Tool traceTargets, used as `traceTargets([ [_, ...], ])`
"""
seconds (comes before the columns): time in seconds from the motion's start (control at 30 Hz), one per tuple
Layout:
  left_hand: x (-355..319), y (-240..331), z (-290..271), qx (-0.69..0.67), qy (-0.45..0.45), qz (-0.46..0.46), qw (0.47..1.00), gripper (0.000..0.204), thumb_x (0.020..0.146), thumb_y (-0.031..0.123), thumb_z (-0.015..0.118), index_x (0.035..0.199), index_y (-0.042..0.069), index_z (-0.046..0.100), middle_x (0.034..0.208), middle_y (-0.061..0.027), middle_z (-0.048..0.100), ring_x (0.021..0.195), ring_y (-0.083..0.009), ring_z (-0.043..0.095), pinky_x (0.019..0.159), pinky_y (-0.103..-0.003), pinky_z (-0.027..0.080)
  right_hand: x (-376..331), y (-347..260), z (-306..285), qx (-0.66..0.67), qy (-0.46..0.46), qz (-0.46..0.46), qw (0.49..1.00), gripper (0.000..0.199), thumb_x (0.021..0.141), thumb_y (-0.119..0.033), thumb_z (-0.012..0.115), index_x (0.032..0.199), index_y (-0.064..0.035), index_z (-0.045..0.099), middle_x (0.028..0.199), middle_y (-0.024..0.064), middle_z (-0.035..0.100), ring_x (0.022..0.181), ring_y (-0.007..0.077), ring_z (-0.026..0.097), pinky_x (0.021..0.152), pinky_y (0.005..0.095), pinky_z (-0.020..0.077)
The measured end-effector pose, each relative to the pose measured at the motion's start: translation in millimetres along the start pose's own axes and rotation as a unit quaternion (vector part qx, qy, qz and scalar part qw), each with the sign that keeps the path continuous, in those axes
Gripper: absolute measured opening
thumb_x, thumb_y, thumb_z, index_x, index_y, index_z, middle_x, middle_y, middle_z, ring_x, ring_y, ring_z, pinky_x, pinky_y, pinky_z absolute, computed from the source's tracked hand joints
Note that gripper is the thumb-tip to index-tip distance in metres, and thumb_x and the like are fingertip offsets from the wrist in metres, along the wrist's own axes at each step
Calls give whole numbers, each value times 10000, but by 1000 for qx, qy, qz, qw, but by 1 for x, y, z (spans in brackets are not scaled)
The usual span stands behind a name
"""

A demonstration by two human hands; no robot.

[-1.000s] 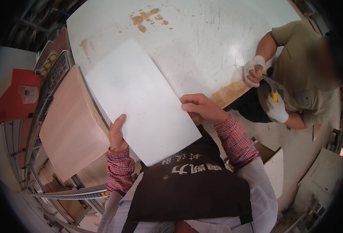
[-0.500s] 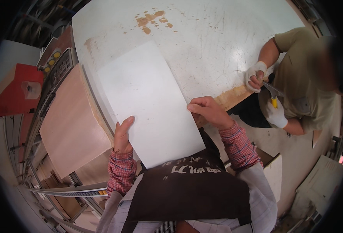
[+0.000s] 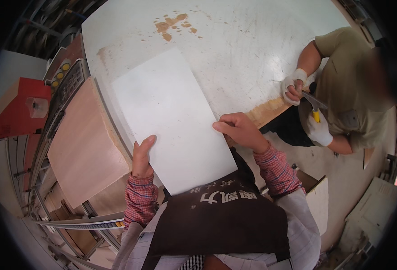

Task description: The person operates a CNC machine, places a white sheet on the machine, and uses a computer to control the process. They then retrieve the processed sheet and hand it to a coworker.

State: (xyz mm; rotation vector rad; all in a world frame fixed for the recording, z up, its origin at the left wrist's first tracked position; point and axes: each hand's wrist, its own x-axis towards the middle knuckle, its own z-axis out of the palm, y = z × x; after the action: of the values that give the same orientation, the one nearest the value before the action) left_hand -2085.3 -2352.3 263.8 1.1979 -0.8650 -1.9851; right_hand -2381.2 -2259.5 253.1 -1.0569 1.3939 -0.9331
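A white rectangular panel (image 3: 176, 117) stretches from the front of my apron out over the white worktable (image 3: 239, 54). My left hand (image 3: 143, 155) grips its left edge, thumb up along the side and the other fingers hidden beneath. On the opposite edge, my right hand (image 3: 241, 129) is closed with the thumb on top of the panel and the fingers curled at the side. The panel's near end rests against or just over my dark apron (image 3: 221, 225).
At right, a co-worker in white gloves (image 3: 320, 130) holds a yellow-handled scraper (image 3: 315, 114) by the table's worn wooden edge (image 3: 266, 112). To the left lie a pinkish board (image 3: 88, 141), a control panel with yellow buttons (image 3: 60, 75) and a red machine housing (image 3: 25, 108).
My right thumb has shifted slightly inward over the panel's edge. The panel and my left hand stay nearly where they were. The view has moved a little.
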Motion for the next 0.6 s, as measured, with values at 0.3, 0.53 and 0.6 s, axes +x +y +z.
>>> traceTargets([
  [0.3,-2,-1,-2,-11,-6,-7,1000,621,892,188,664,1427,-22,429,1299,-163,599,1171,-287,614,993,-412,517,-3,9,-5,74,-68,-17,995,310,987,-210,581,785,15,515,674,22,409,663,91,362,593,283,369],
  [0.53,-7,21,14,16,16,88,996,618,893,182,650,1435,-5,420,1306,-161,579,1179,-287,593,996,-418,501,-4,0,-3,128,-18,-39,991,250,1020,-226,546,1022,4,643,860,4,588,790,81,533,693,243,467],
  [0.6,-9,31,21,42,36,168,984,611,889,169,652,1432,3,424,1304,-152,571,1173,-273,585,989,-413,494,-4,-3,1,104,24,-58,993,266,1044,-219,505,1129,-8,643,985,46,671,895,92,626,733,243,515],
])
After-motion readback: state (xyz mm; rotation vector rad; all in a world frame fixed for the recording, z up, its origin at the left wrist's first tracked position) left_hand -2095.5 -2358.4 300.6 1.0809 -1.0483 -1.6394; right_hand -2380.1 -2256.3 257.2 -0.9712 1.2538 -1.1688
